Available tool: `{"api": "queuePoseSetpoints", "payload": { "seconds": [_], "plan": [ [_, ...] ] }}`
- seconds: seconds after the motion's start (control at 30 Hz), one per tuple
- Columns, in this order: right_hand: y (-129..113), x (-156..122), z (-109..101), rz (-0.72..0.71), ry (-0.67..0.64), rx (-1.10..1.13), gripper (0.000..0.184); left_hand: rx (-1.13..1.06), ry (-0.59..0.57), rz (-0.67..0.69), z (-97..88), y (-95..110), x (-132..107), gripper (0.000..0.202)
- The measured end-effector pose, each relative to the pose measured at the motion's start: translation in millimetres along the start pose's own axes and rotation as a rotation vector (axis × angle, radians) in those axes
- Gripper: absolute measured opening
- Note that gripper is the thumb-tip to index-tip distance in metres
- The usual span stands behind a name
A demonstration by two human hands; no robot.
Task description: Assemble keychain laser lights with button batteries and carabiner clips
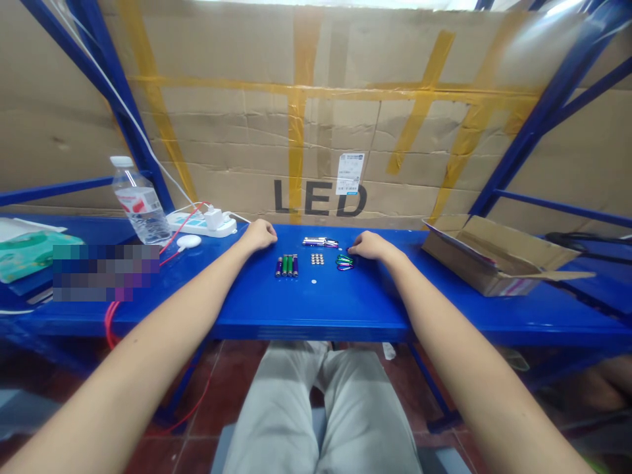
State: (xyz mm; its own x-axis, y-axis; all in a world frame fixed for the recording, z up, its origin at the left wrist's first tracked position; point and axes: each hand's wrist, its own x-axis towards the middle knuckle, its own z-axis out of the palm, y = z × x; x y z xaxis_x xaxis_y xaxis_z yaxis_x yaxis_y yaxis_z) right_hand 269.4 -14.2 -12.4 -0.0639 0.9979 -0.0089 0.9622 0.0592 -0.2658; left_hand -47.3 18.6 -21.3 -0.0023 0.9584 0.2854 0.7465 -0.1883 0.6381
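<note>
My left hand [261, 236] rests on the blue table with its fingers curled in; nothing shows in them. To its right, several short purple and green cylinders [287, 265] lie side by side. My right hand [370, 246] is pinched at the tabletop beside several green and blue carabiner-like clips [344, 263]. A small dark bit shows at its fingertips, too small to make out. Between the hands lie small round metal pieces [316, 259] in rows, and behind them a bundle of slim silvery and purple pieces [320, 242]. Closer to me is a small white disc [314, 282].
An open cardboard box [494, 257] stands on the right. At left are a water bottle [141, 204], a white power strip [207, 222], a white round device [188, 241] with a red cable, and a green packet [37, 253]. A large cardboard panel [237, 145] rises behind the table.
</note>
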Motion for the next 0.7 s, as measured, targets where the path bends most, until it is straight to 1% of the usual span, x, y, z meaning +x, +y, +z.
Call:
{"api": "queuePoseSetpoints", "payload": {
  "seconds": [0.1,0.27,0.37,0.43,0.5,0.6,0.67,0.7],
  "plan": [
    [-2.3,-3.3,-1.6,0.015,0.012,0.012,0.023,-0.011,-0.026,0.016,-0.8,-1.8,2.6,0.018],
    [-4.6,-5.6,-2.9,0.022,0.016,0.026,0.024,0.009,-0.012,0.033,-2.9,-4.1,4.3,0.021],
    [-3.9,-4.4,-2.3,0.025,0.016,0.030,0.025,0.049,-0.065,0.057,-4.8,-3.0,2.9,0.020],
    [-3.2,-3.6,-1.8,0.026,0.015,0.034,0.024,0.044,-0.126,0.059,-7.5,-0.6,1.4,0.019],
    [-2.5,-2.9,-1.5,0.028,0.012,0.035,0.024,0.017,-0.217,0.044,-11.5,3.1,-0.3,0.018],
    [-1.3,-2.0,-1.2,0.029,0.014,0.035,0.025,-0.044,-0.402,-0.026,-17.5,9.5,-4.0,0.013],
    [-0.6,-1.3,-1.0,0.025,0.016,0.039,0.024,-0.088,-0.484,-0.075,-20.1,13.5,-7.3,0.010],
    [-0.4,-1.0,-0.9,0.022,0.016,0.043,0.024,-0.110,-0.506,-0.095,-20.9,15.2,-9.0,0.010]
  ]
}}
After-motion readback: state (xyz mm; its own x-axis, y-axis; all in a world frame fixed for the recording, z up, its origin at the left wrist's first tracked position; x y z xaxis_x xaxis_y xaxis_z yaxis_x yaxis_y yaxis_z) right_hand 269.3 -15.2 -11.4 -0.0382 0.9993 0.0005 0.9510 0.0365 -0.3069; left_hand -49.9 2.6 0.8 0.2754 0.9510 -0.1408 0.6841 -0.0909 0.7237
